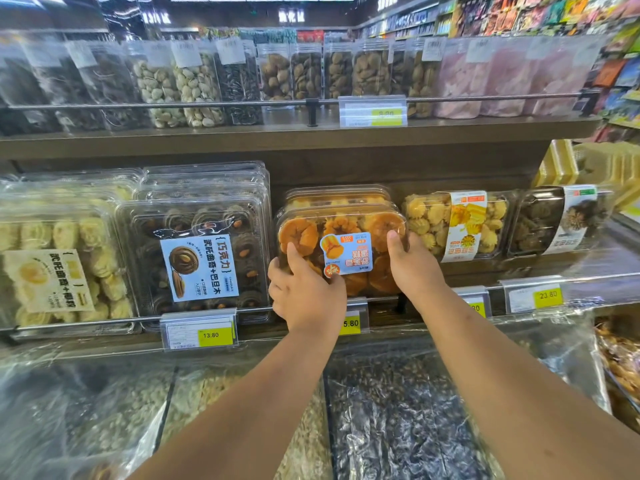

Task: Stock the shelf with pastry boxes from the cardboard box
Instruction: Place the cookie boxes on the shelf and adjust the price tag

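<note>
Both hands are on the pastry box [341, 251]; the left hand [304, 289] has its grip curled round the lower left corner, thumb on the clear lid; the right hand [412, 265] clamps the right edge the same way. The box stands tilted up on the shelf [485, 266], front face to the aisle, with a second box of orange cakes [337, 197] just behind it.

I'd call this one all but placed, needing only a nudge to settle behind the front rail [86, 322]; the cardboard box is out of sight, so how many are left I cannot tell.

Chocolate biscuit boxes [197, 251] sit just to the left and yellow cookies [457, 223] to the right; yellow price tags [215, 335] line the rail; film-covered bulk bins [398, 410] lie below; tubs of nuts [180, 88] fill the upper shelf; shop aisles run on beyond.
</note>
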`<state>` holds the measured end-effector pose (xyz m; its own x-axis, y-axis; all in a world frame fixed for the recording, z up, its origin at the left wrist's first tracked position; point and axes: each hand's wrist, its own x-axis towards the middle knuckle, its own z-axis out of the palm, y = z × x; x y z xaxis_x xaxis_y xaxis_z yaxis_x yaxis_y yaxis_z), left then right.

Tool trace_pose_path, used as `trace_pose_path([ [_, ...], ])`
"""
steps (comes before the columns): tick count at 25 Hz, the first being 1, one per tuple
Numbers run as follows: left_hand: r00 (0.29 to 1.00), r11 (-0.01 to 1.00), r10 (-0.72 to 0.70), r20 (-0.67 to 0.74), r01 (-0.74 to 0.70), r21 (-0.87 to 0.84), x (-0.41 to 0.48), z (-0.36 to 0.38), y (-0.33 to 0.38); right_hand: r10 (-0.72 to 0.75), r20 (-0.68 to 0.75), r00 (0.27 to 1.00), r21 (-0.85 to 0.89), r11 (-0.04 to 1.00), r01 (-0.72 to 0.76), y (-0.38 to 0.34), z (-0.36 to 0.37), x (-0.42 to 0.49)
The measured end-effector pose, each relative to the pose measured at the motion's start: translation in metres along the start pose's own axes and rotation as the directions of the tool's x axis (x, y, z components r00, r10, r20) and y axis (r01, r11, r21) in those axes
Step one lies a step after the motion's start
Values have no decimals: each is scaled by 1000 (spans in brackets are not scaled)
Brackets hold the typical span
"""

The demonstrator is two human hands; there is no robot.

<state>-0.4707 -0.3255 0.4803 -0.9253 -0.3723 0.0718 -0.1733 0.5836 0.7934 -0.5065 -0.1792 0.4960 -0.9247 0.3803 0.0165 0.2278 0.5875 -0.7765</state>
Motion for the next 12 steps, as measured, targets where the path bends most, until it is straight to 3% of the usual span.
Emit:
trace_pose_path([
  [4,998,981,55,16,-57,187,1,1,-5,-36,-62,997,-186,982,24,3,0,0],
  [10,995,966,101,23,-104,239,-4,-1,-11,61,-106,992,-68,995,-69,3,13,-9],
  [12,990,962,136,19,-137,238,-1,-9,-12,27,-171,985,-129,990,-49,-2,18,-19],
])
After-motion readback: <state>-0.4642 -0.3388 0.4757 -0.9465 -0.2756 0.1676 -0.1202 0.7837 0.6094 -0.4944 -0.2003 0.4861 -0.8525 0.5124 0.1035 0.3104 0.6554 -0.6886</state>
